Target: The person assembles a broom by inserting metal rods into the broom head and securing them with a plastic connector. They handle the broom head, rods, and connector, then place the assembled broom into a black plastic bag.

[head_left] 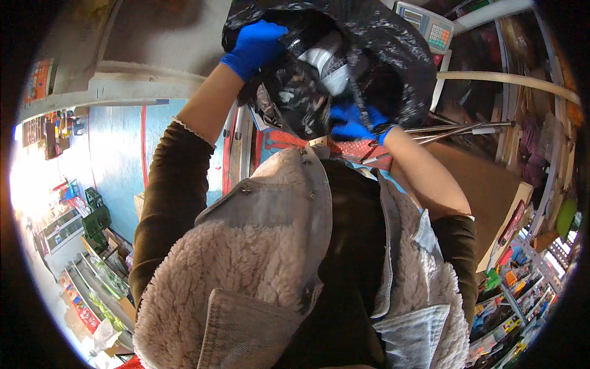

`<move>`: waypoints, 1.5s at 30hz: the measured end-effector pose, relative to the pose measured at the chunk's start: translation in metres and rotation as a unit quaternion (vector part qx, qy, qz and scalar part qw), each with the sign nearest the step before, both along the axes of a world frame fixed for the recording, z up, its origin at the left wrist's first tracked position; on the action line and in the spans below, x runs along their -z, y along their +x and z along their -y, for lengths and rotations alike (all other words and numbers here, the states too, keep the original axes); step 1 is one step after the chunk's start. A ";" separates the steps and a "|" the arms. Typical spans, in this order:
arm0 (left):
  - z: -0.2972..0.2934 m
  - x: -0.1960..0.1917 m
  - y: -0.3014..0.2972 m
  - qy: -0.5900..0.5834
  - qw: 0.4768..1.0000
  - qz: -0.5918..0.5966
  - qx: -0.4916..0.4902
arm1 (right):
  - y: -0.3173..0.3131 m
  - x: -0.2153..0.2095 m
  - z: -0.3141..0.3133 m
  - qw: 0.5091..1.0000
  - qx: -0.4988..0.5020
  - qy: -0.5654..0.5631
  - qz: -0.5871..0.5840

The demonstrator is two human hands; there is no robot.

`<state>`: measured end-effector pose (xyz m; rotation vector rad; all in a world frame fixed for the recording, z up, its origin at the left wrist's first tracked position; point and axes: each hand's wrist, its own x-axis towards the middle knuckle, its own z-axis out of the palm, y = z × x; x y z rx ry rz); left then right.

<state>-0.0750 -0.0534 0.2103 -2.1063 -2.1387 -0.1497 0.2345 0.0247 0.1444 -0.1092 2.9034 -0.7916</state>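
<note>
A large black plastic bag (402, 67) fills the top middle of the head view, its mouth spread toward me. My left hand (257, 44), in a blue glove, grips the bag's left rim with the fingers bent over the film. Lower right, my right hand (357, 123), gloved the same way, is closed on the near side of the bag; loose film covers part of its fingers. Between the hands, a pale, shiny crumpled piece (332, 67) shows in the bag's opening; its kind is unclear. The bag hides what lies beneath it.
A scale with a keypad (427, 26) stands beyond the bag at right. Thin metal rods (461, 130) and a brown cardboard sheet (461, 172) lie near my right forearm. Shelves of colourful goods (516, 295) line the lower right; a green crate (95, 221) is at left.
</note>
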 end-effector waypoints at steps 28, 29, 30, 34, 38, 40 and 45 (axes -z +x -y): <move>0.023 0.169 0.003 -0.155 0.971 0.182 0.022 | 0.024 -0.144 -0.062 0.627 0.252 -0.716 -0.175; 0.023 0.169 0.002 -0.034 0.994 0.079 0.062 | 0.023 -0.141 -0.062 0.623 0.272 -0.712 -0.175; 0.024 0.167 0.002 -0.120 0.984 0.128 0.007 | 0.023 -0.137 -0.062 0.618 0.262 -0.717 -0.186; 0.022 0.154 0.002 -0.137 0.963 0.234 0.012 | 0.008 -0.111 -0.046 0.894 0.221 -0.312 -0.234; 0.012 0.119 -0.002 -0.110 0.896 0.431 0.019 | 0.010 -0.110 -0.005 0.881 0.190 -0.321 -0.291; 0.015 0.090 0.002 -0.116 0.828 0.549 -0.004 | 0.006 -0.138 0.006 0.882 0.099 -0.204 -0.414; 0.055 -0.011 -0.007 -0.247 0.793 0.557 -0.001 | 0.019 -0.207 -0.010 0.840 0.239 -0.306 -0.378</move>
